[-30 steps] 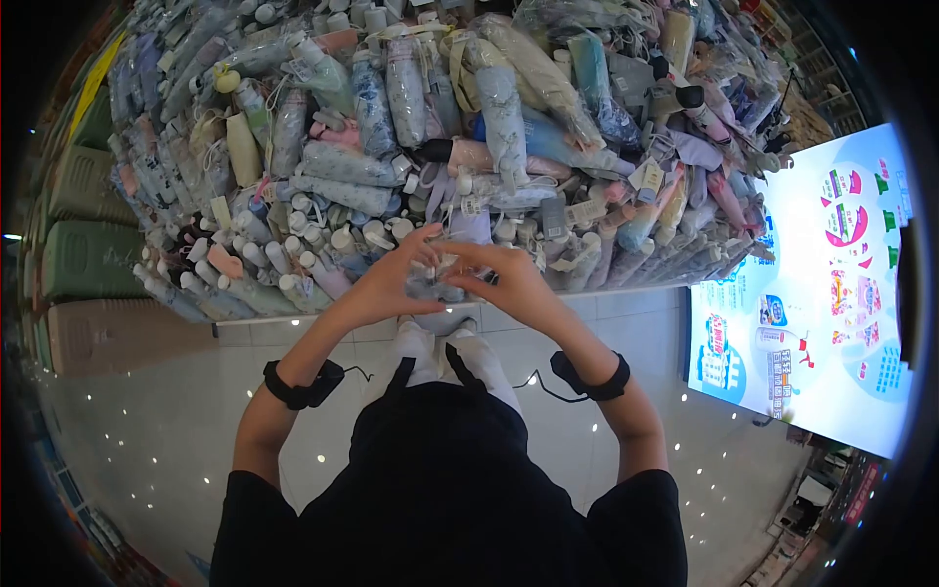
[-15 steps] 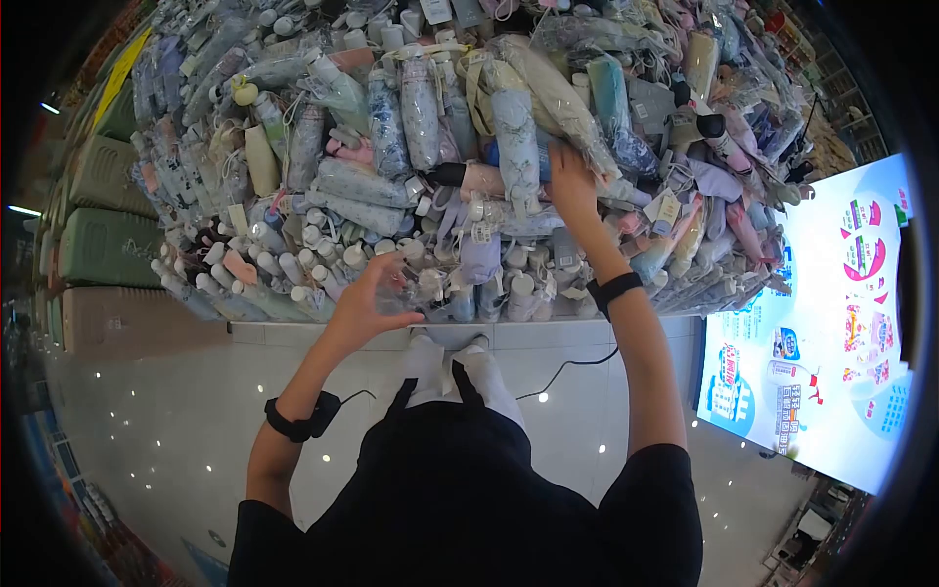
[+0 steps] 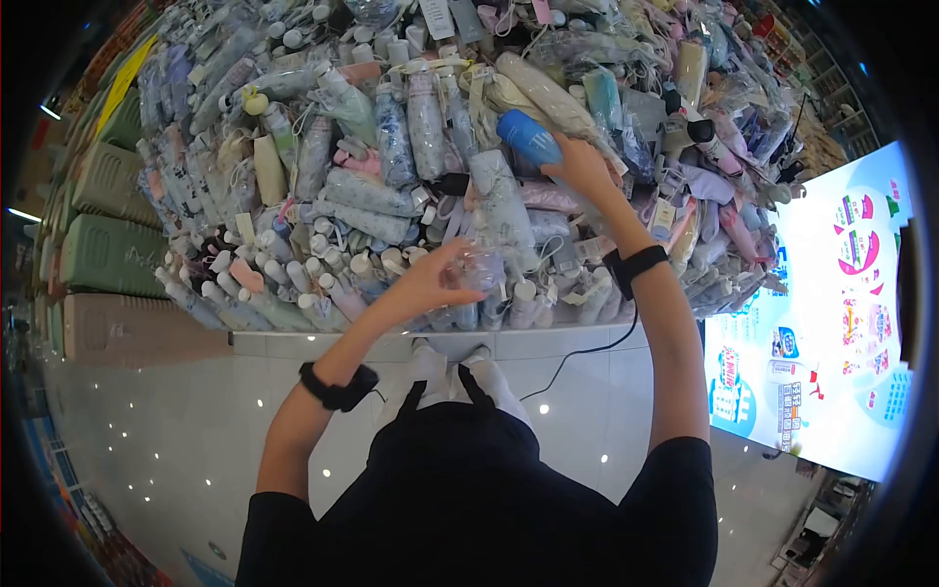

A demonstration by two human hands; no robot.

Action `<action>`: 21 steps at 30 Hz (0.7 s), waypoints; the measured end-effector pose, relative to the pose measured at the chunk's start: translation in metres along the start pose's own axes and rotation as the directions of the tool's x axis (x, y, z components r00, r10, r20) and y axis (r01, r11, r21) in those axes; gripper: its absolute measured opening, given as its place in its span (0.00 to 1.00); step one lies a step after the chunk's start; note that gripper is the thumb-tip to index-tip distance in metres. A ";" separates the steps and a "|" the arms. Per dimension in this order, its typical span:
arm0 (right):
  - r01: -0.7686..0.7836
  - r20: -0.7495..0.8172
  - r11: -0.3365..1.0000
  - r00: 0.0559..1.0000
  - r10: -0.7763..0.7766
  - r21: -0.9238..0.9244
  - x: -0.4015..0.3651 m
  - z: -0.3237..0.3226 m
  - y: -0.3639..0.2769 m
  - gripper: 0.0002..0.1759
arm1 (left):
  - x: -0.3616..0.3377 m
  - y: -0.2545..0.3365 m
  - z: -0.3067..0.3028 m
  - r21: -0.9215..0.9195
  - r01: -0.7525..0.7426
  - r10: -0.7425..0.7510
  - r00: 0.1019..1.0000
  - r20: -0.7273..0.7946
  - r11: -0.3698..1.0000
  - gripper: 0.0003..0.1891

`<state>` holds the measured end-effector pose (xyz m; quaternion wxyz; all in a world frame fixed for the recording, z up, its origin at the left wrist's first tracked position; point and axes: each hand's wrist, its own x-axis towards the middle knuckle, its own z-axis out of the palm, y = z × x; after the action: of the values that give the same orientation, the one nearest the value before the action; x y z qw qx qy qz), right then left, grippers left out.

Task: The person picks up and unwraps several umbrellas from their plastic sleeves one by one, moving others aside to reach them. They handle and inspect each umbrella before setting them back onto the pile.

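Observation:
My right hand is closed around one end of a blue folded umbrella, lifted at a slant over the pile. Just left of it, a pale floral umbrella in a clear sleeve lies tilted. My left hand has its thumb and fingers curved apart at the front of the pile, beside a lilac umbrella in clear plastic. Behind the hands, a cream umbrella and a blue-patterned umbrella lie among the others.
Many wrapped umbrellas cover the display, whose front edge runs before me. Green and beige ribbed cases stand at the left. A bright printed panel is on the right. A black cable hangs from my right wrist.
My right hand has drawn the blue umbrella out from under the floral one and raised it. The floral umbrella has shifted toward me and tilted. My left hand has moved right.

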<state>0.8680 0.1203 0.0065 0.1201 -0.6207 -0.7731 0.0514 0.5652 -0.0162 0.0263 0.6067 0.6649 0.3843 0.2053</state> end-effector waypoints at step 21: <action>-0.135 0.056 0.819 0.991 0.125 0.558 -0.151 -0.107 -0.058 0.34 | -0.001 -0.010 0.001 0.361 -0.270 0.347 0.923 -0.167 0.892 0.35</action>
<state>0.8699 -0.0467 0.1051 0.2866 -0.6088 -0.6809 0.2890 0.5630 -0.0177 0.0168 0.3975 0.7822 0.3689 0.3068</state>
